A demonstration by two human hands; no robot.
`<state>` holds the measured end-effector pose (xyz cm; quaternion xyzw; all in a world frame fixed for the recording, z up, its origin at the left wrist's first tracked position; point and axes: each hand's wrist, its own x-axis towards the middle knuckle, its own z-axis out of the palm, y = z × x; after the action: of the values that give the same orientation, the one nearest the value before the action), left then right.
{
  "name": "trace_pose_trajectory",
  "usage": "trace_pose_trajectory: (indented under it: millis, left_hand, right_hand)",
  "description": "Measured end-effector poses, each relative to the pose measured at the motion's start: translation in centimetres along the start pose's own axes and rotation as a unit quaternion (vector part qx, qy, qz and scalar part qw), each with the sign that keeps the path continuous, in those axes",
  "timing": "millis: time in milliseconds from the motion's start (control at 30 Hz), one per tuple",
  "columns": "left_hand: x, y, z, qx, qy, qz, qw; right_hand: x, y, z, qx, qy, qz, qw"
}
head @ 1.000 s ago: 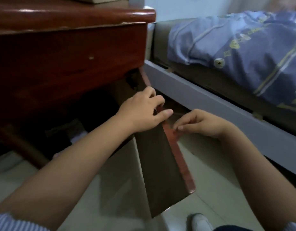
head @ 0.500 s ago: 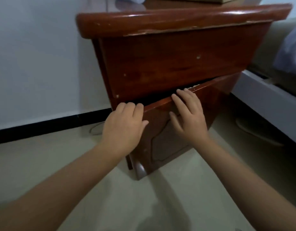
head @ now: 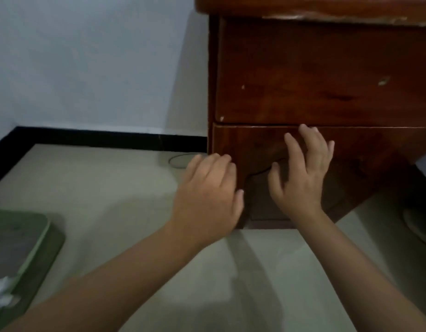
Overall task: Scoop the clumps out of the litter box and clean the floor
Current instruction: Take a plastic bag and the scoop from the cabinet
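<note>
we see both hands at the lower front of a dark red wooden cabinet (head: 327, 68) that stands against a pale wall (head: 87, 56). the right hand (head: 300, 178) lies flat on the lower door (head: 365, 149), fingers straight and spread, fingertips near the door's top edge, holding nothing. the left hand (head: 207, 200) is at the door's left edge, fingers loosely bent and together; we cannot tell whether it touches the wood, and it holds nothing. the door looks closed, flush under the panel above. the floor (head: 106, 188) is pale tile with a black skirting (head: 99, 137) along the wall. at the far left edge, well apart from the hands, sits a green litter box (head: 37, 255), only partly in view, with something white and crumpled (head: 0, 293) at its near end.
</note>
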<state>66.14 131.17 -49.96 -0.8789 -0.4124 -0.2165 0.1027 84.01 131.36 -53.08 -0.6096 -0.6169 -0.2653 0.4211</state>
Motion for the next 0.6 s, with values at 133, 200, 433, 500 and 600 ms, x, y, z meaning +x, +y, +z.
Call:
trace_pose_trajectory:
  millis: [133,200,433,500,600]
  left_hand:
    - [-2.2,-2.5,1.4,0.126,-0.105,-0.107,0.981]
    - [-2.9,-3.7,1.5,0.167,-0.131,-0.135,0.968]
    - [-11.8,-5.2,-1.3,0.187,-0.251,-0.302,0.901]
    - [-15.4,-5.7,-2.4,0.200,-0.288,-0.347,0.870]
    - [-20.0,-7.0,-4.2,0.213,-0.317,-0.413,0.826]
  right_hand:
    - [-0.9,-2.4,1.7,0.027,-0.080,-0.049,0.995]
    - [-1.5,-3.9,2.6,0.020,-0.128,-0.074,0.989]
    - [-5.1,-11.9,4.0,0.051,-0.336,-0.221,0.914]
    - [-6.1,-14.5,3.5,0.078,-0.362,-0.274,0.887]
    - [-7.5,-17.8,2.2,0.114,-0.385,-0.331,0.854]
